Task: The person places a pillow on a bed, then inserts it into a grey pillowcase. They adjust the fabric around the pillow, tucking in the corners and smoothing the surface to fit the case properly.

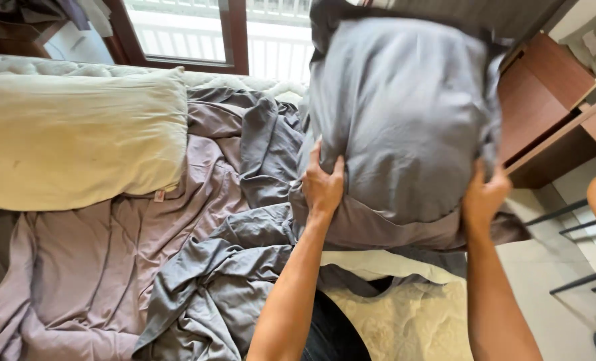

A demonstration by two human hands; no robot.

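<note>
Both forearms rose from the near edge of the head view, reaching up to a big grey pillow [405, 113] held upright over the bed. Left hand [322, 185] was clamped on the pillow's lower left corner, fingers spread and pressed into the fabric, thumb tucked round the edge. Right hand [483, 198] was closed on the lower right corner, bunching the loose cloth of the cover there. That grip at the two bottom corners looked like the way to keep the cover's slack gathered while the filling hung inside, though that is only a reading of the hold. Loose grey fabric sagged below the hands, just above a cream quilted mattress [405, 321] showing bare at the near side.

Left of the arms, a crumpled grey sheet [204, 287] lay heaped over a mauve sheet [97, 267] spread across the bed. Far left, a bare cream pillow [77, 137] sat flat near the head of the bed, well apart from the hands. Beyond it a window [204, 33] let in bright light. On the right, a brown wooden desk [552, 107] stood just beside the bed, partly hidden by the raised pillow
</note>
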